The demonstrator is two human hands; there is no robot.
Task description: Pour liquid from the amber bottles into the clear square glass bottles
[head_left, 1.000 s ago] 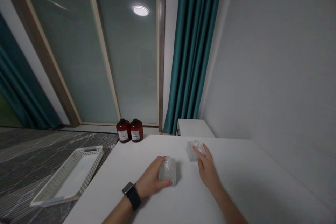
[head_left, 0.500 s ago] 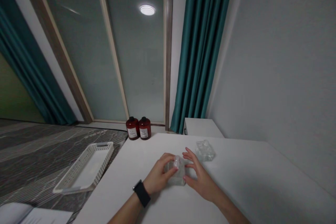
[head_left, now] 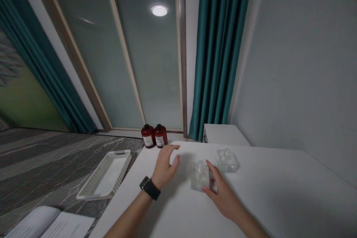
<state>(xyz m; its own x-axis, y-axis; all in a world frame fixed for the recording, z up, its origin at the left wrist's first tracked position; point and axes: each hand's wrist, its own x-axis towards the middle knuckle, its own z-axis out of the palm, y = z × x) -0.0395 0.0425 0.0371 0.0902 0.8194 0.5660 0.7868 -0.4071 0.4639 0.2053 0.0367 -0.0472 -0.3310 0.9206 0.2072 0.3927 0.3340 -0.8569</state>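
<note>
A small clear container (head_left: pixel 196 183) with a rounded knob on top stands on the white table (head_left: pixel 173 217). My right hand (head_left: pixel 223 191) is at its right side, thumb at the near corner and forefinger at the far corner, gripping that end. My left hand (head_left: pixel 165 167), with a dark watch on its wrist, hovers to the left of the container with fingers apart and nothing in them. Farther back and to the right stands a second clear container (head_left: pixel 227 161) of the same sort. Fine details of both are blurred.
Two dark red bottles (head_left: pixel 148 136) with black caps and white labels stand at the table's far left corner. Left of the table, lower down, are a white perforated basket (head_left: pixel 108 180) and an open book (head_left: pixel 55 223). A white cabinet (head_left: pixel 225 134) stands behind the table; a wall is on the right.
My left hand has let go of the container and moved up and left. My right hand has closed in on its right side. The container sits slightly farther right and back. The view has shifted a little.
</note>
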